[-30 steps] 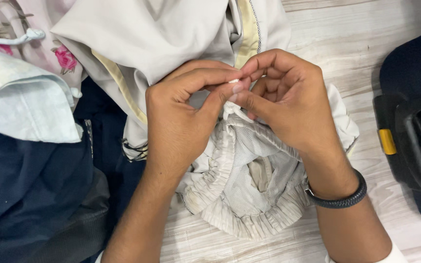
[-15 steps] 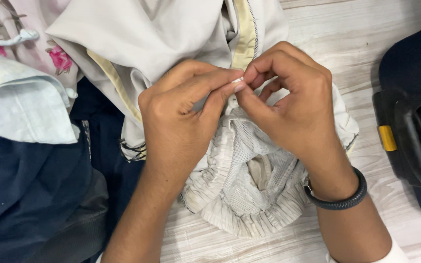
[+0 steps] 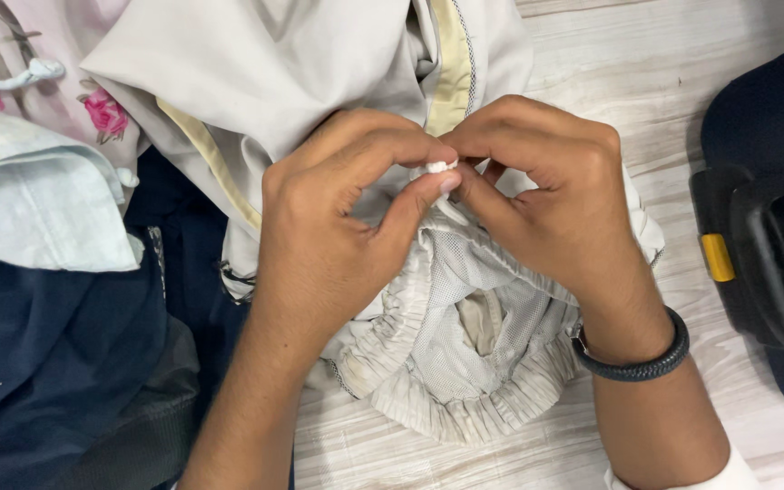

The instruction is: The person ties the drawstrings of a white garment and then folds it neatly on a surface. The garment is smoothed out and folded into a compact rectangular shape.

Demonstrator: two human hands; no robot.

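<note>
My left hand (image 3: 338, 218) and right hand (image 3: 546, 200) met knuckle to knuckle, fingertips of both pinched shut on one white drawstring knot (image 3: 440, 167) above the waistband of the pale grey shorts (image 3: 465, 363), whose single mesh lining lay open on the wooden table (image 3: 646, 73).

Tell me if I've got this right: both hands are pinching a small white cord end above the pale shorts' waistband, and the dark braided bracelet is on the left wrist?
Not quite. The head view shows the bracelet on the right wrist, not the left. The rest holds: left hand and right hand pinch the white cord end above the pale shorts.
</note>
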